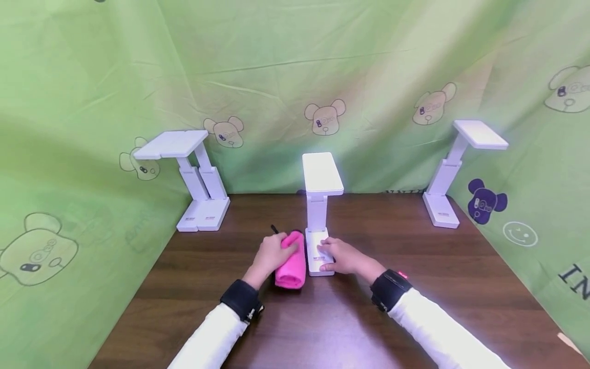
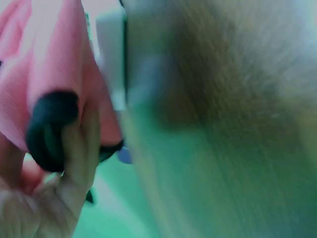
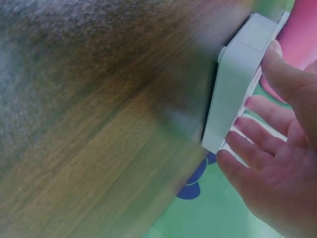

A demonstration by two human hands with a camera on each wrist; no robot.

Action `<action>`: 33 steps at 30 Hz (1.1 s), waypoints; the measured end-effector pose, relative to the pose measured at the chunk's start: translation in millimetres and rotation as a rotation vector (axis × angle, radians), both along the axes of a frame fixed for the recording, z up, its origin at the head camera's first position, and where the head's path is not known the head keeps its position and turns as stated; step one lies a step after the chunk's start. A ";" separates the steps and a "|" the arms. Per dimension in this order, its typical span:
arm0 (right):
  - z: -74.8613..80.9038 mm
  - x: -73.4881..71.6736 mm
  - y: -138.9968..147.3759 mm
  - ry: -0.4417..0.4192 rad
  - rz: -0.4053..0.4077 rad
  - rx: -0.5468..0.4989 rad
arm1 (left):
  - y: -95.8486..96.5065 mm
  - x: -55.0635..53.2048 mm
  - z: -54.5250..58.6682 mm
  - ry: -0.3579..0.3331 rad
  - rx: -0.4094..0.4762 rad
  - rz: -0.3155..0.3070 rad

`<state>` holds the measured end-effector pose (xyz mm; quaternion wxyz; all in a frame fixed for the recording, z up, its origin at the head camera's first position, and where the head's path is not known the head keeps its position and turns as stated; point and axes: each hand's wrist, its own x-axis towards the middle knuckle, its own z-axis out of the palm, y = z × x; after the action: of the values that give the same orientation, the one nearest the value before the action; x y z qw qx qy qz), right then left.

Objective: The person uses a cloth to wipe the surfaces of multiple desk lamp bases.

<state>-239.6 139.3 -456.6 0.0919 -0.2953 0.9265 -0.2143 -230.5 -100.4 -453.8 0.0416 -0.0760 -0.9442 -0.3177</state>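
My left hand [image 1: 272,253] grips a rolled pink cloth item [image 1: 292,266] with a black edge, fingers over its left side and top. In the left wrist view, the black trim [image 2: 54,109] lies against my fingers. Right beside the roll stands a white desk lamp [image 1: 320,264] with its flat head raised and glowing. From the right, my right hand [image 1: 346,256] rests relaxed fingers on the lamp's base. The right wrist view has the thumb [image 3: 285,74] by one end of the base and the other fingers spread along its edge.
Two similar white lamps [image 1: 203,212] stand side by side at the back left, and another lamp [image 1: 440,210] stands at the back right. A green printed curtain [image 1: 258,61] surrounds the brown wooden table [image 1: 369,328] behind and at both sides.
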 end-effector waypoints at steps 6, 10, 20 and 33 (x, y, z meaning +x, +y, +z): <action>0.0 1.6 -1.4 -0.014 -0.011 -0.010 | 4.0 -38.2 -16.2 0.012 0.081 0.166; -0.2 2.4 -2.8 -0.013 0.010 -0.019 | 7.3 -51.2 -22.6 -0.028 0.060 0.143; -2.0 0.5 3.0 0.007 0.019 -0.036 | 11.6 -34.3 -14.1 -0.061 -0.034 -0.049; -4.3 1.1 4.0 0.016 0.017 -0.031 | 5.6 14.1 -16.1 -0.057 -0.027 -0.238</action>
<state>-238.6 143.3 -460.9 0.0817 -0.3060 0.9213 -0.2255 -216.3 -94.8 -469.9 -0.0241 -0.1791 -0.9335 -0.3096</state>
